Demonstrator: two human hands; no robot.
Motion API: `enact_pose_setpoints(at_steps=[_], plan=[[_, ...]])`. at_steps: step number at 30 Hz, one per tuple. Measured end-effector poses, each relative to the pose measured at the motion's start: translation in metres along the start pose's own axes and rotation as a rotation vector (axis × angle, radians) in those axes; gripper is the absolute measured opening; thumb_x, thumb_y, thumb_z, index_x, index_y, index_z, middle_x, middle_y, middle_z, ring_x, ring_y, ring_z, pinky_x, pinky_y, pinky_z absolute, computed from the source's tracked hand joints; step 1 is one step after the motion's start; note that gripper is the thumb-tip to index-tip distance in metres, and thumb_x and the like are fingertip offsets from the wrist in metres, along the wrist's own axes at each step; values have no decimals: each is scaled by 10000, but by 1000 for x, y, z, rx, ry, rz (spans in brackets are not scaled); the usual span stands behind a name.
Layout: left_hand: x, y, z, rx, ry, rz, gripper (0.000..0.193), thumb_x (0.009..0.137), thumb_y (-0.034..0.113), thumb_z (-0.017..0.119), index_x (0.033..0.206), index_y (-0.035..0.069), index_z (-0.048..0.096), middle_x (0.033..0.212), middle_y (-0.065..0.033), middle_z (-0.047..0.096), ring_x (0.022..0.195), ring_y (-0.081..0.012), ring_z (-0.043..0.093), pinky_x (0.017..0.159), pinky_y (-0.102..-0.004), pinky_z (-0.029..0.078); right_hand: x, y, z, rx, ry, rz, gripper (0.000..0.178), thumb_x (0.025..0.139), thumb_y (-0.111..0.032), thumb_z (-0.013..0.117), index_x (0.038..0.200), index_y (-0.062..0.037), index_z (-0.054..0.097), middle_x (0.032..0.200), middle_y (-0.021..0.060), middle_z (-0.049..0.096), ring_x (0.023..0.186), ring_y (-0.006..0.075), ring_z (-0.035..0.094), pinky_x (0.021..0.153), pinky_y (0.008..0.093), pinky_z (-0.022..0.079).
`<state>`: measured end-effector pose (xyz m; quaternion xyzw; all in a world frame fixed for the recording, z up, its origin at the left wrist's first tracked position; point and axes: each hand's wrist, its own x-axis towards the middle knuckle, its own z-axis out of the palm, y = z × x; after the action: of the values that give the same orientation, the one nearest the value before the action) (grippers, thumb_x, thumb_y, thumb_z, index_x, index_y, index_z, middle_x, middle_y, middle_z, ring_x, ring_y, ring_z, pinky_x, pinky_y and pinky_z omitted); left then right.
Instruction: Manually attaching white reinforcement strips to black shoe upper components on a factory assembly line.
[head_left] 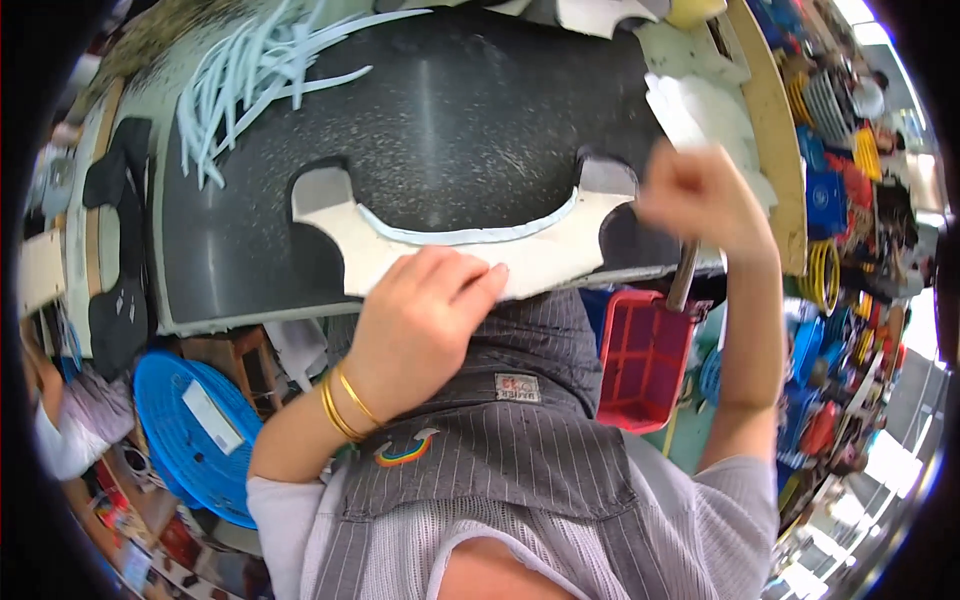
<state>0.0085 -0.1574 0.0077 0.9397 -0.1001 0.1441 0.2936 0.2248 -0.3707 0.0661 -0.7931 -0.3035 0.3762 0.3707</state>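
A curved cream panel (545, 257) with grey ends lies along the near edge of the black work surface. A pale blue strip (480, 236) follows its inner curve. My left hand (425, 305) is closed at the panel's near edge, fingers bent over it and holding it down. Above the right end of the panel, my right hand (705, 195) is raised and curled into a fist, smeared by motion. Just below the fist shows a brown handle (683, 278); whether it is in my grasp cannot be made out.
A bundle of pale blue strips (250, 80) lies at the far left of the black surface (440, 110). White sheets (715, 120) are stacked at the right. Below the table are a red basket (645, 360) and a blue basket (180, 430). Another person (85, 420) is at the left.
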Motion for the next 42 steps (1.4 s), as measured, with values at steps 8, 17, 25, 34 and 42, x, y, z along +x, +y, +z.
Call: enact_pose_setpoints(at_steps=[8,17,25,34,42], plan=[[4,11,-50,480,275,568,311,710,108,699,1019,74,728,1016,-15,580,890,-176,563,743,-290,495,18,-10,84,458,-502,-192,457,974,-397,557,1226,-20,614,1086,120,686,985,232,663,874,366,518],[-25,-14,-8,356,-173,201,348,780,191,601,1075,8,633,1101,-82,592,1001,-224,553,910,-357,473,76,-47,104,-734,-308,-304,341,714,-118,698,1015,33,642,925,235,683,977,324,673,834,415,530],[25,-41,-47,792,-74,292,191,742,166,617,897,66,665,897,-60,628,927,-201,606,1038,-402,394,38,-17,151,-1092,332,-817,166,677,-150,606,817,-61,598,782,60,531,786,198,542,644,301,455],[-18,-41,-26,750,-23,172,279,715,116,634,970,25,704,975,-62,688,790,-148,594,739,-304,409,30,-1,159,-911,480,-858,430,631,-111,616,1031,36,675,981,113,597,880,237,584,767,360,522],[-24,-48,-22,862,-20,323,265,773,158,584,941,25,740,944,-69,715,800,-131,610,682,-241,378,33,2,153,-1006,374,-926,364,631,-96,627,957,42,710,964,116,619,846,218,592,743,338,538]])
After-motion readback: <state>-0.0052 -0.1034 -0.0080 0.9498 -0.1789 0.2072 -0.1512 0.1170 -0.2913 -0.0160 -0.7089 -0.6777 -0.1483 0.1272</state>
